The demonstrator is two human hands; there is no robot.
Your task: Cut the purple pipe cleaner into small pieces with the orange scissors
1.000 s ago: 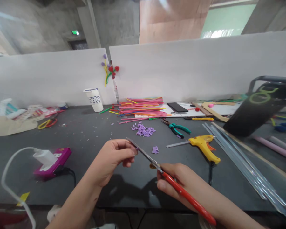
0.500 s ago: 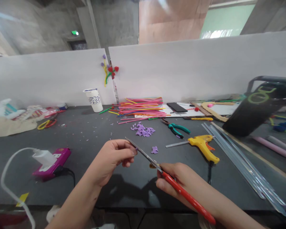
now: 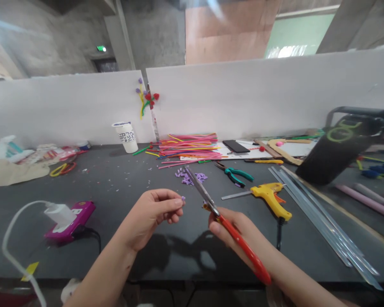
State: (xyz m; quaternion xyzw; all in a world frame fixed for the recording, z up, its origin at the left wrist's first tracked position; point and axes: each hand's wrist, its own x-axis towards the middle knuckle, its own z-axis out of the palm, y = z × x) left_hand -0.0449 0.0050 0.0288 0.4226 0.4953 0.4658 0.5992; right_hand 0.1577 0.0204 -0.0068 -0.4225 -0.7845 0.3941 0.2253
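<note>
My left hand [image 3: 161,207] is closed, thumb and forefinger pinching a tiny purple piece [image 3: 183,198] that pokes out past the fingertips. A pair of red-handled scissors [image 3: 241,245] is gripped in my right hand [image 3: 235,224], blades pointing up and away, a short gap from the left fingertips. Behind the blade tips lies a pile of short purple cut pieces [image 3: 200,176] on the dark table [image 3: 115,238]. The blades partly cover that pile.
Pink and coloured pipe cleaners [image 3: 185,147] lie at the back. To the right are teal-handled pliers [image 3: 238,174], a yellow glue gun [image 3: 270,198], clear sticks [image 3: 323,226] and a black bottle [image 3: 333,145]. A magenta power strip [image 3: 72,221] sits left; a white cup [image 3: 125,137] stands behind.
The scissors have swung upward and away from the left fingertips, their blades now steeper. My left hand stays almost in place, still pinching a purple piece.
</note>
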